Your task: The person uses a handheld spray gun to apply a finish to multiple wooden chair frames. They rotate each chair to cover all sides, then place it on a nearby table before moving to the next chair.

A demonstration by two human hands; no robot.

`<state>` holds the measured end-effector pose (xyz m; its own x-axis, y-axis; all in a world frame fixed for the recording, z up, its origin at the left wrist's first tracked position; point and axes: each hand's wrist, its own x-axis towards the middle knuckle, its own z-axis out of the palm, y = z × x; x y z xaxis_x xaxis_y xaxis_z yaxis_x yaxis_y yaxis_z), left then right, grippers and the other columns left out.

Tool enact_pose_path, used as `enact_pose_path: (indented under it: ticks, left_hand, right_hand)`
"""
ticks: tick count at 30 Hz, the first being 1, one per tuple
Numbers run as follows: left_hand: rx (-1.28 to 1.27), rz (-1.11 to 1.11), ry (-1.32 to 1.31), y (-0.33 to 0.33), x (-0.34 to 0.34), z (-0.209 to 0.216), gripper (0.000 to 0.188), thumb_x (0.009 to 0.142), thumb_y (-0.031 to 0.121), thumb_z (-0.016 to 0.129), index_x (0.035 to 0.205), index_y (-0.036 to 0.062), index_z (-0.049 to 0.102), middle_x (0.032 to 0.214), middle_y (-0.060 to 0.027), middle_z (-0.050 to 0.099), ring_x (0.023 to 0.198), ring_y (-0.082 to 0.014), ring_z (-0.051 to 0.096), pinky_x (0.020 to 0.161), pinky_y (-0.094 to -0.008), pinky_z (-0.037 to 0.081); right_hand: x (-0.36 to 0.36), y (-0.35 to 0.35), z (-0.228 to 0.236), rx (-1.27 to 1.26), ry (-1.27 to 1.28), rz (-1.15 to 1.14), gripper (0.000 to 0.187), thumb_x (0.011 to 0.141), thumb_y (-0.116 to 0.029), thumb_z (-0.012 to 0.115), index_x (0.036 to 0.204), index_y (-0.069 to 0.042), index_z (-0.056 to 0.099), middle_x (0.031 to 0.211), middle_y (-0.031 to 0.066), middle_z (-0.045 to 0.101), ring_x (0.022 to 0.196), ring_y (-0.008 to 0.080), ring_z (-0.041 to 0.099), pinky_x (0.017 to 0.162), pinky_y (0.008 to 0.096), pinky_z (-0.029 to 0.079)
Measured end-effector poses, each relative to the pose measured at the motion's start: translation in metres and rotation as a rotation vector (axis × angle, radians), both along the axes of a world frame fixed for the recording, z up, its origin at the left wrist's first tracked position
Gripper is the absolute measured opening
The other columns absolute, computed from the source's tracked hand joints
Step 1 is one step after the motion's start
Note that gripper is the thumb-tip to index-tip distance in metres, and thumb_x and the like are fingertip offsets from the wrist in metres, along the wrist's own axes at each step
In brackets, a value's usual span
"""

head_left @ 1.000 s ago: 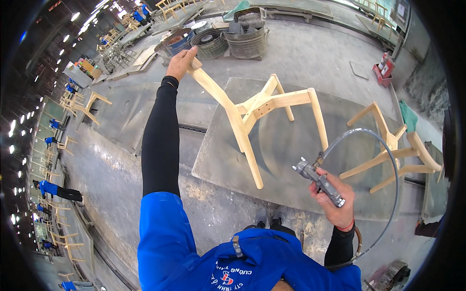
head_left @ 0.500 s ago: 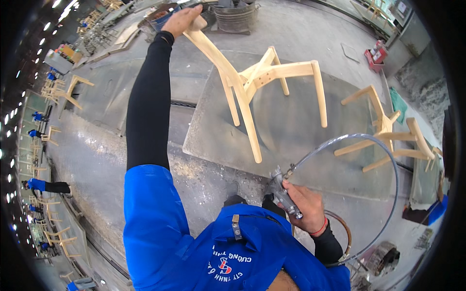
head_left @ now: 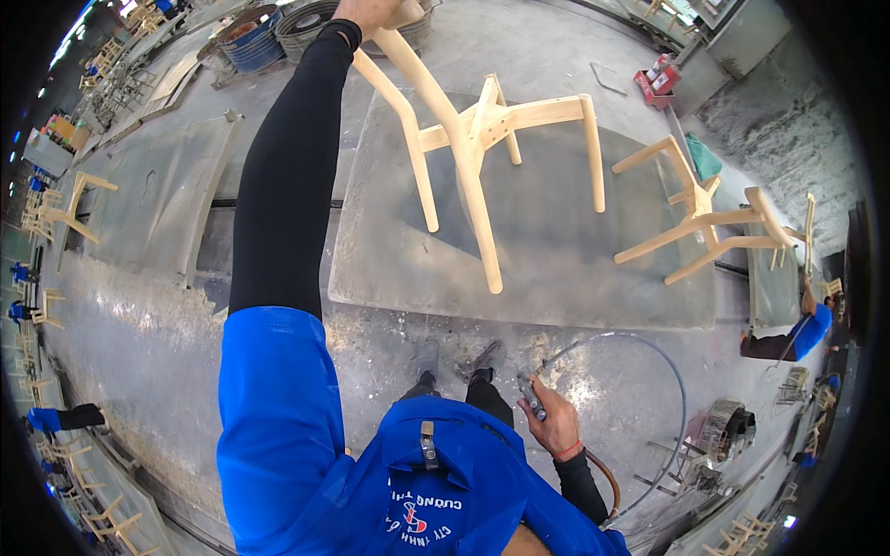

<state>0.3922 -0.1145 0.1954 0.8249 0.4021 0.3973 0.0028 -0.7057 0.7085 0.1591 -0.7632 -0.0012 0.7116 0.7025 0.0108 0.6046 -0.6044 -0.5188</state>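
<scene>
My left hand [head_left: 366, 11] reaches far forward and is wrapped round the curved top rail of a pale wooden chair frame [head_left: 484, 128], partly cut off at the upper edge. The frame has no seat; its crossed rails and legs show over a grey panel [head_left: 389, 269]. Low by my right side, my right hand [head_left: 558, 422] grips a metal spray gun [head_left: 532, 397]. A grey hose [head_left: 684, 408] loops from the gun out to the right and back toward my arm. The fingers partly cover the gun.
Another seatless chair frame [head_left: 700, 219] stands at the panel's right side. A person in blue [head_left: 811, 332] is farther right. Round tubs [head_left: 250, 44] and a red container [head_left: 656, 85] lie beyond the panel. More frames [head_left: 79, 206] stand at left.
The chair frame has turned in my left hand, its second back leg now showing more apart. My right hand with the spray gun has drawn away from the frame, lower and leftward. The view has shifted.
</scene>
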Motion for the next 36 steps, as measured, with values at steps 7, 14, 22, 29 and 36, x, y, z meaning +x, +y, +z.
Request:
enact_pose_path:
  ticks: [7,14,22,29,36]
  left_hand:
    - [0.219,0.074,0.011,0.008,0.006,-0.005,0.074,0.089,0.077,0.056,0.121,0.0129,0.077,0.108,-0.017,0.077,0.103,-0.0318,0.074,0.093,-0.0404,0.056]
    - [0.118,0.079,0.126,0.003,0.017,-0.001,0.071,0.086,0.076,0.06,0.124,0.0182,0.077,0.119,-0.0145,0.076,0.114,-0.035,0.071,0.102,-0.0449,0.052]
    - [0.105,0.071,0.189,-0.006,0.011,0.013,0.066,0.087,0.074,0.06,0.123,0.0221,0.078,0.119,-0.0108,0.076,0.116,-0.032,0.07,0.105,-0.0433,0.051]
    - [0.149,0.075,0.122,0.004,0.021,-0.005,0.066,0.087,0.075,0.059,0.121,0.0222,0.079,0.118,-0.01,0.077,0.112,-0.0311,0.072,0.102,-0.0421,0.053]
    - [0.14,0.089,0.099,0.007,0.024,-0.009,0.065,0.087,0.072,0.06,0.122,0.02,0.078,0.115,-0.0119,0.077,0.108,-0.0313,0.073,0.098,-0.0416,0.054]
  right_hand:
    - [0.005,0.073,0.095,0.248,-0.094,0.049,0.064,0.081,-0.008,0.085,0.139,-0.001,0.061,0.091,0.0196,0.071,0.078,0.0345,0.072,0.067,0.0405,0.056]
    - [0.02,0.117,0.171,0.423,-0.302,0.154,0.067,0.075,-0.004,0.087,0.136,0.006,0.061,0.094,0.0199,0.071,0.079,0.0315,0.071,0.068,0.0363,0.056]
    - [0.035,0.123,0.192,0.508,-0.325,0.193,0.068,0.076,-0.006,0.088,0.138,0.004,0.061,0.101,0.0208,0.073,0.08,0.031,0.071,0.07,0.0362,0.056]
    - [0.065,0.143,0.072,0.447,-0.012,0.049,0.05,0.087,-0.008,0.081,0.133,0.002,0.065,0.113,0.0227,0.074,0.096,0.0355,0.075,0.082,0.0385,0.058]
    - [0.101,0.164,-0.068,0.192,0.236,-0.149,0.044,0.092,-0.022,0.077,0.129,0.0,0.067,0.102,0.0269,0.073,0.099,0.0424,0.072,0.082,0.0416,0.057]
